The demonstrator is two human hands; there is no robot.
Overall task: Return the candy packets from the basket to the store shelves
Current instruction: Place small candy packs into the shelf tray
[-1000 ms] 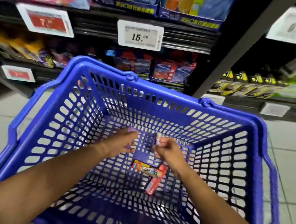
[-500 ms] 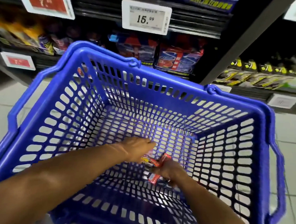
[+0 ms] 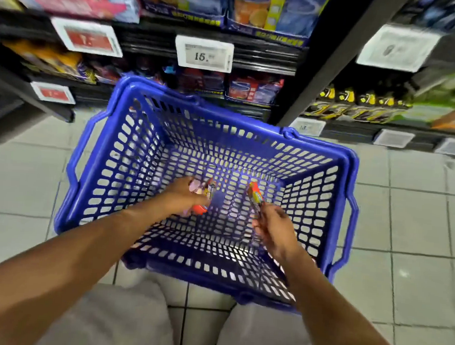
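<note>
Crouching over the tiled floor point(image 3: 419, 220), we face the store shelves point(image 3: 258, 57) that fill the view from ten to two o'clock, their boxed sweets blurred and their price tags point(image 3: 204, 53) hung along the front edges where a shopper reads them. At the centre sits the blue basket point(image 3: 348, 164), set on the floor just short of the bottom shelf, which we judge keeps the reach from basket to shelf short. Its perforated floor shows bare through the middle, so as far as we can see no loose packet remains lying inside; the candy is now in our grip above it. Our left hand point(image 3: 182, 200), at about ten o'clock within the basket, curls its fingers around a bunch of candy packets point(image 3: 204, 195), pale purple, yellow and red wrappers poking out past the knuckles; gathering several at once likely saves trips. Our right hand point(image 3: 275, 228), at about two o'clock within the basket, pinches the lower end of a single red and yellow candy stick point(image 3: 254, 194) so that it stands upright, its label free to read. The two hands are well apart, neither touching the basket walls. We judge the next step is lifting both loads clear of the rim and matching them to the right shelf.
</note>
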